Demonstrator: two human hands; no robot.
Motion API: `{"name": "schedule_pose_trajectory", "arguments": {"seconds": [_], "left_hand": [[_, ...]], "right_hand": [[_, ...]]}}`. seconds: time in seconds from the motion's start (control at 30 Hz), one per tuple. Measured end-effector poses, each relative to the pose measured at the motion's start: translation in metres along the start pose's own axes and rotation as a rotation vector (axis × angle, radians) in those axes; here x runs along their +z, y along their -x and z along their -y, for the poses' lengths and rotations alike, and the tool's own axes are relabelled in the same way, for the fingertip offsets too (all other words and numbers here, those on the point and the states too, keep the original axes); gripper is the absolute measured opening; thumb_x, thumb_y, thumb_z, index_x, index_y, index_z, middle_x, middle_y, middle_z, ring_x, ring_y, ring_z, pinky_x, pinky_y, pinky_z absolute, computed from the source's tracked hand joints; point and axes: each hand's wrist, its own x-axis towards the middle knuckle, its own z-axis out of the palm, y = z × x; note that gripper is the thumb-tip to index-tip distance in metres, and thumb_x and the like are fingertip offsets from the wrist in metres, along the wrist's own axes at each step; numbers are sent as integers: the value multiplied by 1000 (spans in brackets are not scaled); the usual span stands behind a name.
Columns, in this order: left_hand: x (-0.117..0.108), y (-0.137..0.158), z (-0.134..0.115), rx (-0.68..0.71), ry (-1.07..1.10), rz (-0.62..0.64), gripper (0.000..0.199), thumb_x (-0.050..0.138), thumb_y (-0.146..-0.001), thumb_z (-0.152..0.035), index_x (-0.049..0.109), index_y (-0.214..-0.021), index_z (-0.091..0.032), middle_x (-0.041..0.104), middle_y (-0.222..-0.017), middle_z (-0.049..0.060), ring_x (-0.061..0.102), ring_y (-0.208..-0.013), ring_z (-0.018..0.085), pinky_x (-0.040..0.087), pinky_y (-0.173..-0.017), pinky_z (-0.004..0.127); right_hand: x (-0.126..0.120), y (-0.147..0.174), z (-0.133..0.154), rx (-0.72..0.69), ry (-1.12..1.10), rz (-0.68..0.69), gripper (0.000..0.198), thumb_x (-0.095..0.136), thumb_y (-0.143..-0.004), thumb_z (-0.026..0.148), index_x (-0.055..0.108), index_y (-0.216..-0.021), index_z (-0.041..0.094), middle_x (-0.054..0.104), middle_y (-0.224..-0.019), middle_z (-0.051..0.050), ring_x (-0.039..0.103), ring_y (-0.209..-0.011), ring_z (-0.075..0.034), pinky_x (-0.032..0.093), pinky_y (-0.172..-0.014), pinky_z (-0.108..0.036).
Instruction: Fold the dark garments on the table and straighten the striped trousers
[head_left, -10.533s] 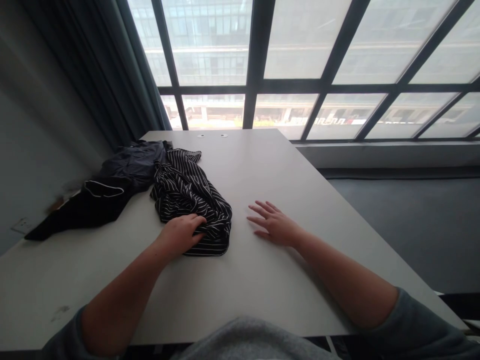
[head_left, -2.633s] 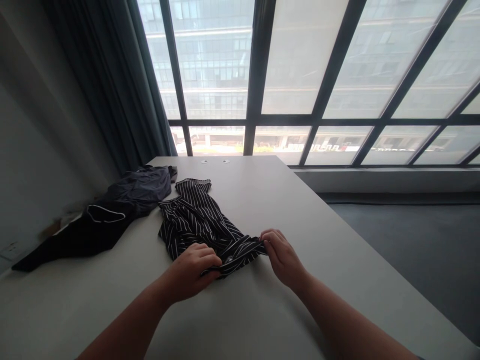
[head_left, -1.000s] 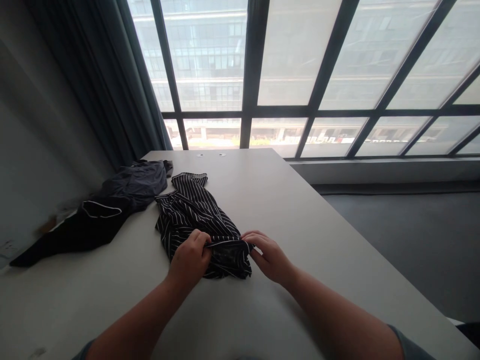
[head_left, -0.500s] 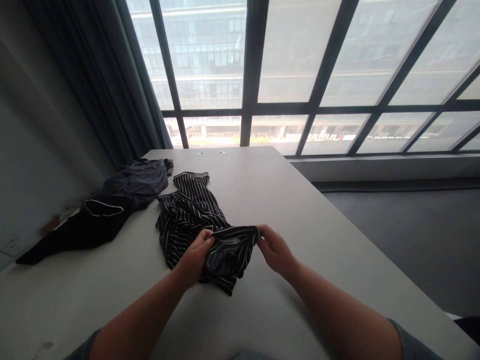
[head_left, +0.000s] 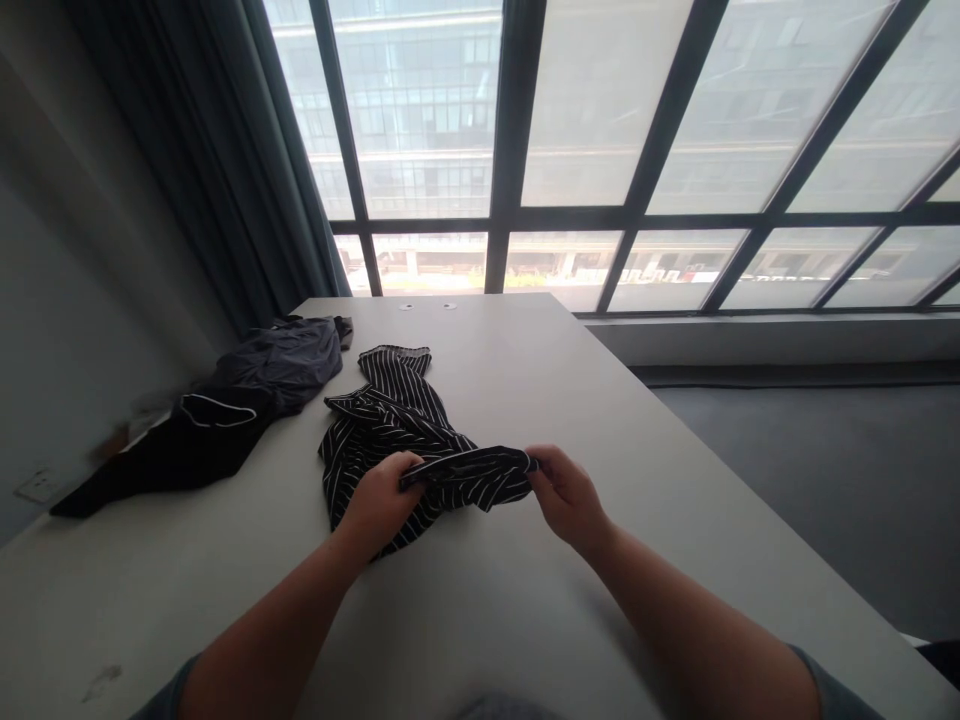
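Observation:
A black garment with thin white stripes (head_left: pixel 397 415) lies rumpled on the white table, one narrow end pointing toward the window. Its near edge is stretched between my two hands, raised a little off the tabletop. My left hand (head_left: pixel 382 500) is closed on the left end of that edge, thumb on top. At the right end, the fingers of my right hand (head_left: pixel 568 495) pinch the cloth. The edge between them is pulled nearly straight, and the opening seen inside it is now mostly hidden. I cannot tell which kind of garment it is.
On the left of the white table (head_left: pixel 600 420) lie a black garment with a white cord or trim (head_left: pixel 180 440) and a grey crumpled cloth (head_left: pixel 289 355). A dark curtain (head_left: pixel 217 150) hangs beyond them. The table's right edge runs diagonally above a grey floor (head_left: pixel 810 470).
My hands have moved slightly apart, drawing the striped garment's edge taut and flat. The opening that faced me has closed up, and the hanging cloth below has shifted away from me.

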Motion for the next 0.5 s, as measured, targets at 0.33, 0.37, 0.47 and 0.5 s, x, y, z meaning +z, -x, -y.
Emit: {"name": "schedule_pose_trajectory", "arguments": {"seconds": [0.33,0.37,0.47,0.5], "left_hand": [[9,-6,10,-267,809,-253,54,86,-71,-45,61,-113,-24,72,-95,0,69,-91,21,54,-86,34],[9,-7,9,-271,853,-245,57,87,-70,-46,60,-115,-23,73,-100,2,69,-96,23,54,-89,35],[9,-9,9,-290,902,-182,59,85,-73,-53,61,-117,-22,74,-110,6,70,-104,26,54,-94,39],[8,-9,10,-288,862,-164,57,82,-75,-55,62,-117,-22,74,-110,6,70,-104,26,54,-95,40]], "right_hand": [[7,1,7,-75,88,201,55,64,-95,32,43,-146,24,73,-100,-5,69,-80,-18,57,-73,-31],[8,-2,6,-68,89,237,64,69,-92,33,43,-149,24,73,-111,-9,70,-92,-21,58,-82,-34],[8,-9,0,-80,77,340,46,71,-88,28,63,-133,22,68,-131,-14,65,-120,-27,53,-103,-42],[7,-11,-2,-81,52,364,36,68,-90,25,68,-125,21,68,-132,-14,64,-123,-28,52,-106,-42]]}}
